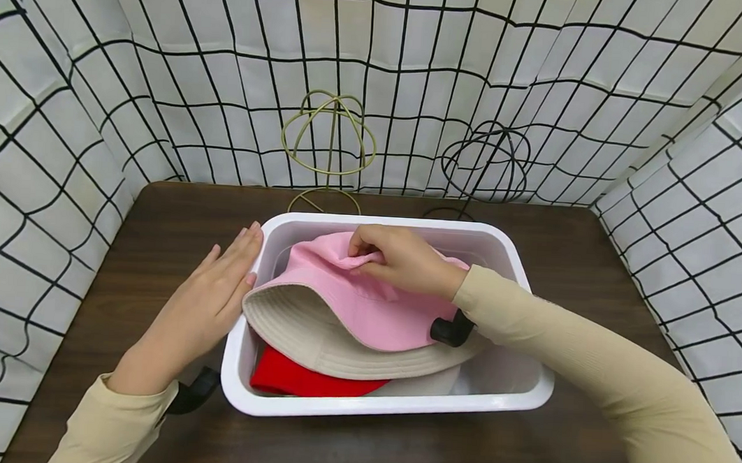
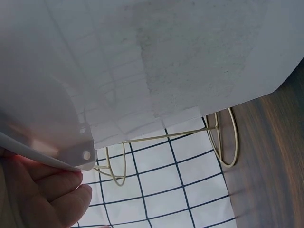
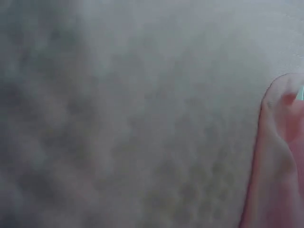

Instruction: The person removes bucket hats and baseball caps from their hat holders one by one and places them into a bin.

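A pink bucket hat (image 1: 318,271) with a beige underside lies in a white plastic bin (image 1: 393,404). My right hand (image 1: 404,258) pinches a fold of the hat's crown between thumb and fingers. The brim tilts toward me, showing its stitched beige lining. In the right wrist view, blurred pale fabric fills most of the picture, with a pinkish edge at the right. My left hand (image 1: 200,303) rests against the bin's left rim with its fingers extended. From the left wrist view, its fingers (image 2: 61,185) touch the rim's edge beside the bin wall (image 2: 190,57).
Beneath the hat, red fabric (image 1: 313,379) and off-white fabric (image 1: 422,384) lie in the bin. A gold wire stand (image 1: 330,170) and a black wire stand (image 1: 515,172) stand behind it. Black wire grid panels (image 1: 405,69) enclose the dark wooden table (image 1: 585,278).
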`<state>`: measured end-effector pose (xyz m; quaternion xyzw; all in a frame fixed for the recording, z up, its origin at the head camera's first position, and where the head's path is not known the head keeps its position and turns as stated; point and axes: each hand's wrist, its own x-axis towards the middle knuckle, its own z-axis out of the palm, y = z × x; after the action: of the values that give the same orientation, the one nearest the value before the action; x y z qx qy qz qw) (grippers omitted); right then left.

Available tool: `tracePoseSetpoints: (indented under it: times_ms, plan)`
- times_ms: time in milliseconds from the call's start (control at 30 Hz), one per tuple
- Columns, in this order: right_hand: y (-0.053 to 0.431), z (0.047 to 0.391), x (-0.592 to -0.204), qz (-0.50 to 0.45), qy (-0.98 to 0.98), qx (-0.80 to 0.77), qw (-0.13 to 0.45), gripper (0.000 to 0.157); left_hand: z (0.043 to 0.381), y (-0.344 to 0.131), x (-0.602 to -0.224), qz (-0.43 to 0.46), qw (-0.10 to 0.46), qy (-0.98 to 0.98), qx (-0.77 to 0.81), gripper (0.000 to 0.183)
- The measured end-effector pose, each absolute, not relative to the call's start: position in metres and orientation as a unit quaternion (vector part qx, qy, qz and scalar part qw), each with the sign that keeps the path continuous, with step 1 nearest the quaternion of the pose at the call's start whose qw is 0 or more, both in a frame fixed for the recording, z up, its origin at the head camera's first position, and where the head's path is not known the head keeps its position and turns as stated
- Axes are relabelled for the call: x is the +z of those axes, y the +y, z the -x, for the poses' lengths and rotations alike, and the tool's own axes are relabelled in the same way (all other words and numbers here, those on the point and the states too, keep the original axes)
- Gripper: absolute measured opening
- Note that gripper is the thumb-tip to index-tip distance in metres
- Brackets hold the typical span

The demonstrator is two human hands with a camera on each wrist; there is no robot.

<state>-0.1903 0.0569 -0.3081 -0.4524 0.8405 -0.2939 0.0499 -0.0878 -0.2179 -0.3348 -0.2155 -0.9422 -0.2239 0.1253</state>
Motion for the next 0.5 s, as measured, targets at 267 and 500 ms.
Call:
tracePoseSetpoints:
  times_ms: [267, 500]
  plan:
    - [0.065, 0.171, -0.283, 0.536, 0.804, -0.203, -0.155, 0.031, 0.088, -0.218, -0.335, 0.217, 0.127, -0.941, -0.226, 0.058]
    - [0.057, 0.153, -0.282, 0.635, 0.73, -0.096, -0.234, 0.028, 0.088, -0.218, -0.334, 0.211, 0.119, -0.942, -0.232, 0.059]
